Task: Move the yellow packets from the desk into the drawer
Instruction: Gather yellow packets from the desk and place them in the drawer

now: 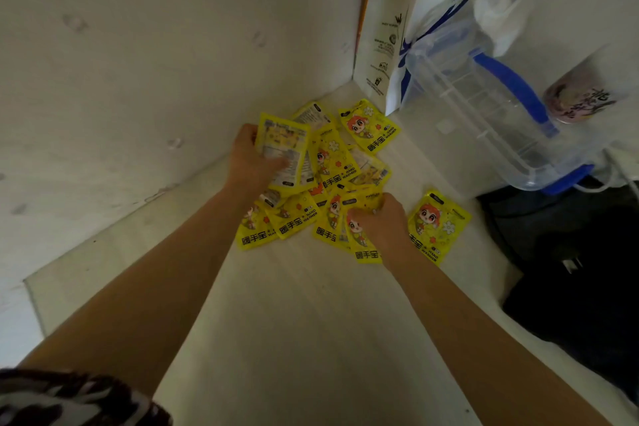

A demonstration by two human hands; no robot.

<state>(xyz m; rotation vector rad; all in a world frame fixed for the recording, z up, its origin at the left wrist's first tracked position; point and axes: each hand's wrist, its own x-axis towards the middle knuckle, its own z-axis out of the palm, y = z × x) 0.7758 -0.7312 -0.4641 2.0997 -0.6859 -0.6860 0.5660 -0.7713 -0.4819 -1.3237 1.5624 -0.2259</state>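
Observation:
Several yellow hand-warmer packets lie in a loose heap on the white desk, near the corner of the wall. My left hand grips a packet at the heap's left side, holding it back side up with the thumb over its face. My right hand lies on the heap's near right part, its fingers curled onto a packet. One packet lies apart to the right of that hand. No drawer is in view.
A white paper coffee bag stands in the corner. In front of it lies a clear plastic box with blue handles. A pink-topped cup is at the far right. A black bag occupies the desk's right side.

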